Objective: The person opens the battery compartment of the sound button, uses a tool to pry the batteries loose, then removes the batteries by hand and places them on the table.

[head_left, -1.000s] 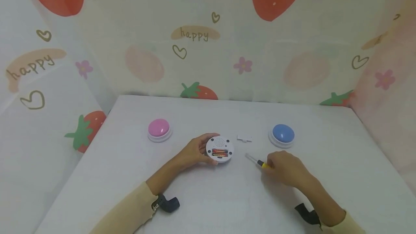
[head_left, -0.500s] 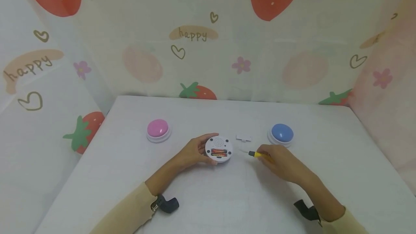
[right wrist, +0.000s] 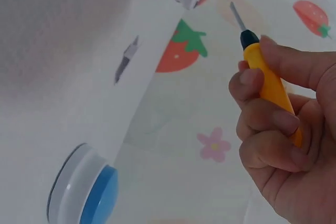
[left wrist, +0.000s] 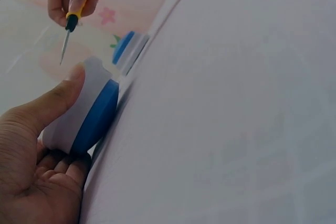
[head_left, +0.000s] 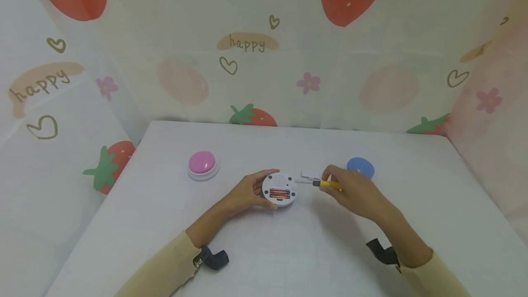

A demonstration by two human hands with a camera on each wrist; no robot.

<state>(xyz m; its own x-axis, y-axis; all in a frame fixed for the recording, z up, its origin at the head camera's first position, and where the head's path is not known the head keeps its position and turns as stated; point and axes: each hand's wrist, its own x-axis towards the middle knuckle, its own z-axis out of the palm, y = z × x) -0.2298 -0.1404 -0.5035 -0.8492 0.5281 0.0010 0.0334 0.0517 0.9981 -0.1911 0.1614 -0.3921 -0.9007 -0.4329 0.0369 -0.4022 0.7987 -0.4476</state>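
My left hand grips a round white push-button by its side, underside up, thumb and fingers on its rim. Two batteries lie in its uncovered compartment. Its blue dome faces the table in the left wrist view. With my right hand I hold a screwdriver by its yellow handle, fingers curled round it. The shaft points left, its tip overlapping the button's right edge in the head view. Behind the shaft lies a small white battery cover, partly hidden by it.
A pink push-button stands on the white table at the left. Another blue push-button stands at the right, partly covered by my right hand. A strawberry-print cloth hangs behind the table.
My right hand has moved left and away from me with the screwdriver, bringing the tip close to the held button. My left hand and that button have stayed in place.
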